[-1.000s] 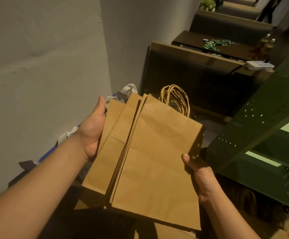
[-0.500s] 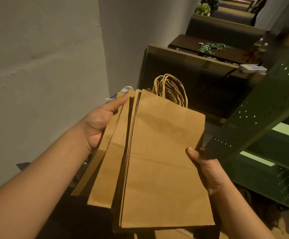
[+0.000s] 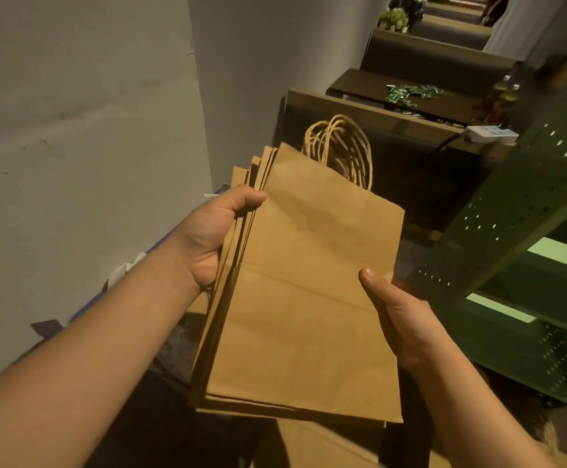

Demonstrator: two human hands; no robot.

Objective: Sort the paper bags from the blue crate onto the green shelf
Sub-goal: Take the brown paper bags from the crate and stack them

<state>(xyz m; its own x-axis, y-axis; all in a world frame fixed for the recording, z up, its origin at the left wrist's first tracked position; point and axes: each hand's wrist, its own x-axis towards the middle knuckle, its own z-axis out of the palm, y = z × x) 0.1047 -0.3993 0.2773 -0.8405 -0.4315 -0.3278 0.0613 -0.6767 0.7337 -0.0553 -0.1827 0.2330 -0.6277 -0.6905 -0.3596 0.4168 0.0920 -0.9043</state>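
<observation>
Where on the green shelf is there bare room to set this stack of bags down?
Two lit bare strips show on the green shelf: the upper board behind the slanted perforated post, and the lower board beside the right hand. It is crowded below the stack of paper bags, where more brown bags lie.

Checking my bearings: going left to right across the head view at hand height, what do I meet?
Grey wall → left hand → stack of paper bags → right hand → green shelf.
</observation>
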